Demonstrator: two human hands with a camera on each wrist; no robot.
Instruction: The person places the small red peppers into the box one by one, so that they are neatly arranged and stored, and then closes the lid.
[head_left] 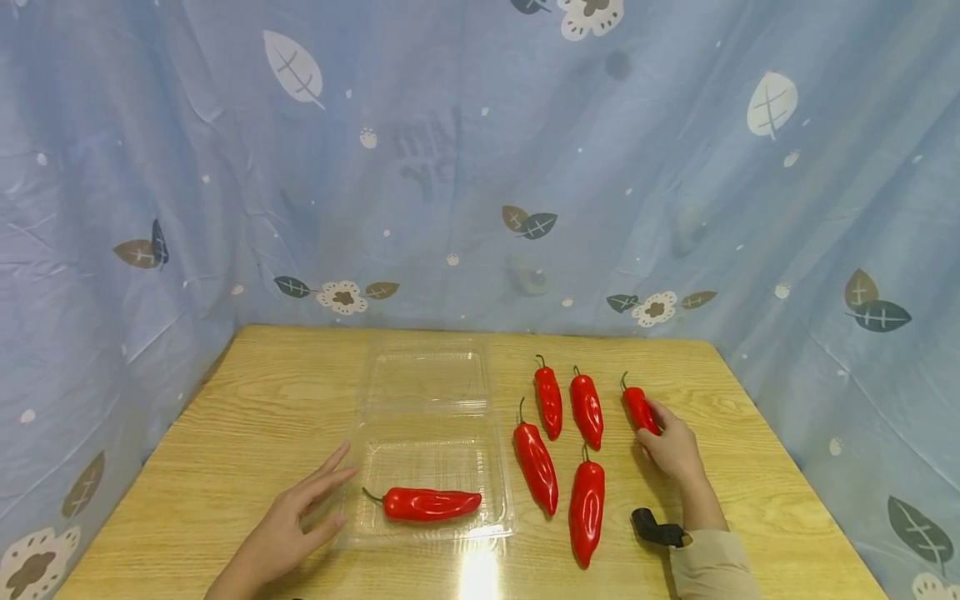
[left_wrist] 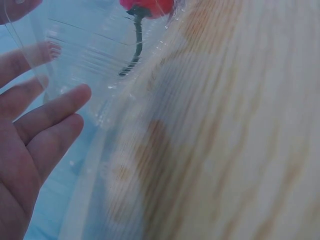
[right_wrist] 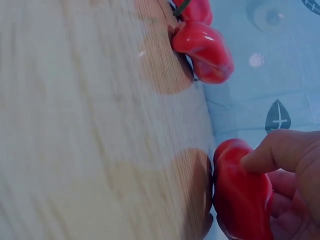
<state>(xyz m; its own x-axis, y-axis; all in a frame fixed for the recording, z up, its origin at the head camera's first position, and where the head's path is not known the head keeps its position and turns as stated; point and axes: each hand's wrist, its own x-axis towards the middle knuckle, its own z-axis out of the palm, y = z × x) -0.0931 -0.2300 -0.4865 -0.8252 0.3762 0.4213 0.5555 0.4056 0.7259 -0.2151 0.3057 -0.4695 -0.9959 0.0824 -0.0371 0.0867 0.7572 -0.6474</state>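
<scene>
Only the head view frames both: left hand (head_left: 287,523) spread, right hand (head_left: 675,450) pinching the red pepper (head_left: 637,407) nearest the right edge of the tabletop (head_left: 780,533). Its skin gleams.

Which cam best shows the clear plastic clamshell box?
Head: the open clear plastic clamshell box shows nearly whole, both halves laid out, one glossy, elongated red pepper inside. Left wrist shows only part, close up, the left hand at its edge; right wrist shows none.

Peppers (head_left: 587,512) are showing smooth, glossy skins; a clear plastic container (head_left: 420,463) is glinting along its ribbed surfaces; a wood-grained tabletop (head_left: 285,400) is returning a bright glare; a wrinkled cloth backdrop (head_left: 450,150) is looking matt.
</scene>
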